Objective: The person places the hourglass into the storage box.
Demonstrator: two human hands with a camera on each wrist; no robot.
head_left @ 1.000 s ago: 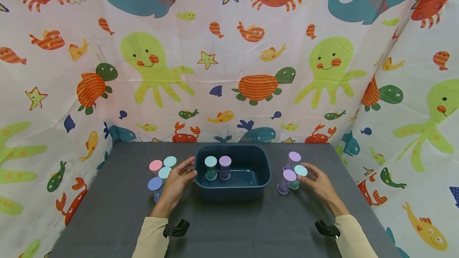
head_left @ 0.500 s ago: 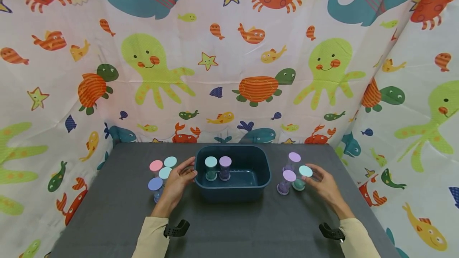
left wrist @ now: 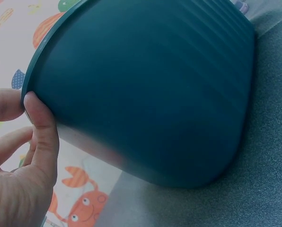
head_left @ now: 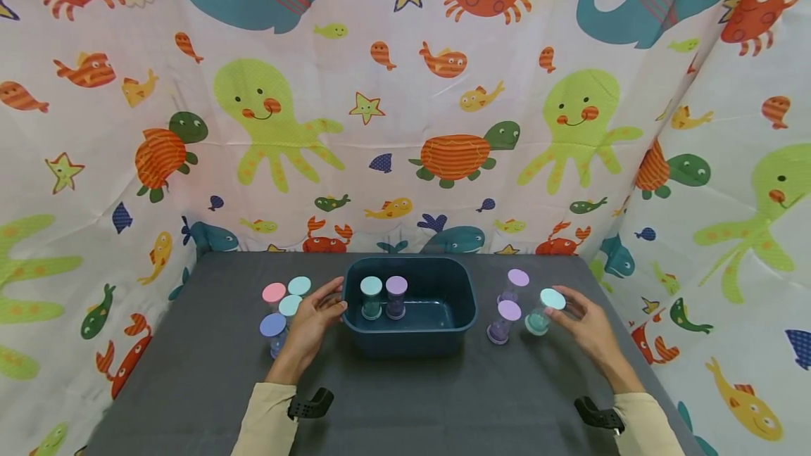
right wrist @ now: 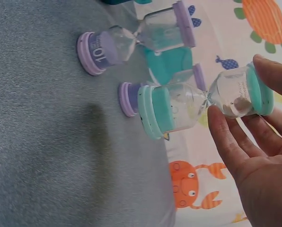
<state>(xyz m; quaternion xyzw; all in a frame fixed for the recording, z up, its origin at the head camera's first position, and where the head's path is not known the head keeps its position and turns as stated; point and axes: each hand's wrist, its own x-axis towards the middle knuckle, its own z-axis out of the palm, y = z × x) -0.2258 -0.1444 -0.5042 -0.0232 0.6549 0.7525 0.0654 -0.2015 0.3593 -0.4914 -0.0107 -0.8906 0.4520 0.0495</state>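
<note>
Fingers point(left wrist: 39, 127) of the left hand point(head_left: 312, 322) rest curled on the rim of the dark teal bin point(head_left: 443, 333) at its 9 o'clock side, thumb on the outer wall, steadying it on the grey table point(head_left: 405, 407). At 9 o'clock of that hand stands a cluster of four sand timers point(head_left: 281, 305) with pink, teal and blue caps. Inside the bin, near its 10 o'clock corner, a teal timer point(head_left: 371, 296) and a purple timer point(head_left: 395, 296) stand upright. At 3 o'clock of the bin, two purple-capped timers point(head_left: 509, 305) stand close together. Just beyond them the right hand point(head_left: 589, 329) pinches the top cap of the tilted teal sand timer point(right wrist: 202, 104), its base cap on the table beside them. Judged light and rigid, with a smooth, slippery clear bulb and a narrow, probably fragile waist, it is best held by the end caps.
</note>
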